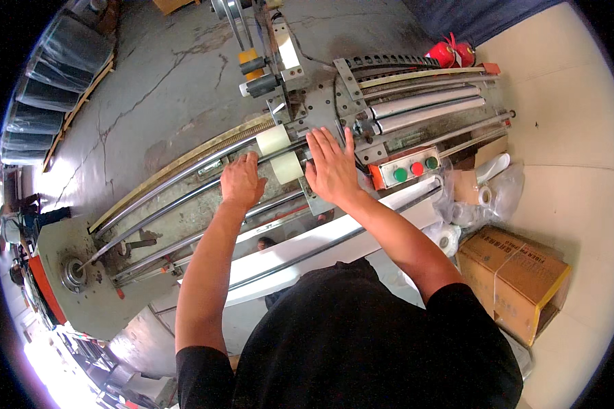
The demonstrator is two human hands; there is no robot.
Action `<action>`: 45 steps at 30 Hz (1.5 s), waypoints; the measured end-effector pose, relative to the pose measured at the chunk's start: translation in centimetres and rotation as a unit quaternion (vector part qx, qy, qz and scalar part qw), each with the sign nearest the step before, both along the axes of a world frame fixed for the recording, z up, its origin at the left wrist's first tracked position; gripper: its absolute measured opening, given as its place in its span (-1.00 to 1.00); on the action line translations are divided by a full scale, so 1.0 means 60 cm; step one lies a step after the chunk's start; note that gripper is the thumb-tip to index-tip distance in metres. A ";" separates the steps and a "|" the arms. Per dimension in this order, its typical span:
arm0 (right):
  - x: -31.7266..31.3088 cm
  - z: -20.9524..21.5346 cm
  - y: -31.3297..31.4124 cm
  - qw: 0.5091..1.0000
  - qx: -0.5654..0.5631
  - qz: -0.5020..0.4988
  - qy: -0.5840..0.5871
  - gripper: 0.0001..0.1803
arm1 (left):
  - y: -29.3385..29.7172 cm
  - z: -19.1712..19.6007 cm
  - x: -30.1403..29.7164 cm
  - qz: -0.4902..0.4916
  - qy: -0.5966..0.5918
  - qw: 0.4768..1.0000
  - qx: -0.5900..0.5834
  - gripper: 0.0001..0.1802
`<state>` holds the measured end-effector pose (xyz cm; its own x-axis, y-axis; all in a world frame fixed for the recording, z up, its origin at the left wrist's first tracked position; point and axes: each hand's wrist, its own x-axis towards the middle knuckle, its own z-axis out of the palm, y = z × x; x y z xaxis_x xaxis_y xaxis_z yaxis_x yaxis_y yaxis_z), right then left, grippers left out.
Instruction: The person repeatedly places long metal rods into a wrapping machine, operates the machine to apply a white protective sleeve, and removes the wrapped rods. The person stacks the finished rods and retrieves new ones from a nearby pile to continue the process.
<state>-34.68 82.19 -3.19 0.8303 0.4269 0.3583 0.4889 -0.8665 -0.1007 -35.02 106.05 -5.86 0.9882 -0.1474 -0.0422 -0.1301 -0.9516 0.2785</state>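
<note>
My left hand [244,181] lies over a long steel rod [191,200] of a bench machine, its fingers curled down around the rod. Just right of it are two pale cream cylinders, one farther [273,139] and one nearer [286,168]; the rod passes between them. My right hand [333,166] lies palm down to the right of these cylinders, fingers stretched and thumb apart. It covers part of the rod and the metal carriage plate [312,108]. What lies under the palm is hidden.
A control box [408,167] with green and red buttons sits right of my right hand. Silver rollers [426,102] lie beyond it. A white roll-like length [286,258] runs near my body. Cardboard box [515,279], plastic-wrapped rolls [484,198] and red fire extinguishers [450,53] stand right.
</note>
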 end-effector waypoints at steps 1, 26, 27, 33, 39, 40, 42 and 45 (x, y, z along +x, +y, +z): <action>-0.001 0.000 -0.001 1.000 -0.001 0.000 0.001 -0.35 | 0.004 -0.001 -0.001 0.008 0.008 1.000 -0.006 -0.50; 0.282 -0.100 0.102 0.817 0.306 -0.111 0.476 -0.53 | 0.440 -0.053 -0.121 0.250 0.160 0.951 0.088 -0.60; 0.291 -0.125 0.101 0.808 0.315 -0.110 0.485 -0.52 | 0.424 -0.047 -0.117 0.249 0.147 0.954 0.080 -0.60; 0.276 -0.114 0.115 0.832 0.291 -0.096 0.462 -0.51 | 0.341 -0.046 -0.101 0.216 0.116 0.969 0.024 -0.61; 0.280 -0.125 0.105 0.858 0.252 -0.094 0.438 -0.48 | 0.231 -0.054 -0.062 0.110 0.064 0.992 -0.010 -0.58; 0.283 -0.126 0.105 0.859 0.248 -0.094 0.438 -0.47 | 0.210 -0.049 -0.056 0.101 0.065 0.993 -0.015 -0.56; 0.282 -0.127 0.108 0.863 0.247 -0.099 0.430 -0.48 | 0.162 -0.037 -0.043 0.083 0.069 0.994 -0.025 -0.51; 0.278 -0.129 0.114 0.891 0.225 -0.117 0.377 -0.50 | 0.099 -0.048 -0.027 0.026 0.004 0.999 -0.025 -0.43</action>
